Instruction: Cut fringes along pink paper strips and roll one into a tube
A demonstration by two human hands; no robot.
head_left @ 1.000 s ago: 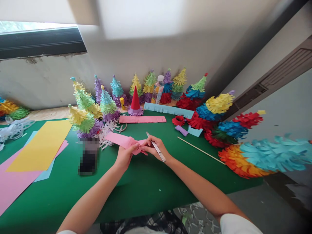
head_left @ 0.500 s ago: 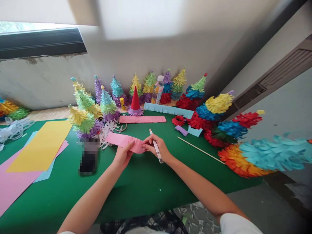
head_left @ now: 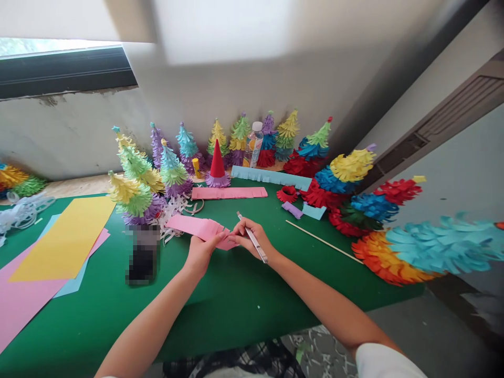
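Observation:
A pink paper strip (head_left: 192, 224) with cuts along its right part is held above the green table. My left hand (head_left: 200, 251) is closed on its middle, thumb on top. My right hand (head_left: 254, 239) pinches the strip's right end between its fingertips. A slim white pen-like tool (head_left: 252, 236) also rests in my right hand, slanting across the fingers; its exact kind is unclear. Just beyond lies another pink strip (head_left: 230, 193) with a notched edge. Behind it a red cone (head_left: 217, 160) stands upright with a purple fringe round its base.
Several fringed paper trees (head_left: 136, 157) line the back and right of the green table (head_left: 236, 310). A bottle (head_left: 254, 144), a yellow glue stick (head_left: 196, 168) and a light-blue strip (head_left: 271, 177) are among them. Coloured sheets (head_left: 63, 241), a blurred dark phone-like object (head_left: 142, 257) and a thin stick (head_left: 323, 241) lie around.
The pink strip's right end, curled before, now lies flatter with its cut flaps spread. Both hands have shifted slightly, and the white tool has tilted a little in my right hand.

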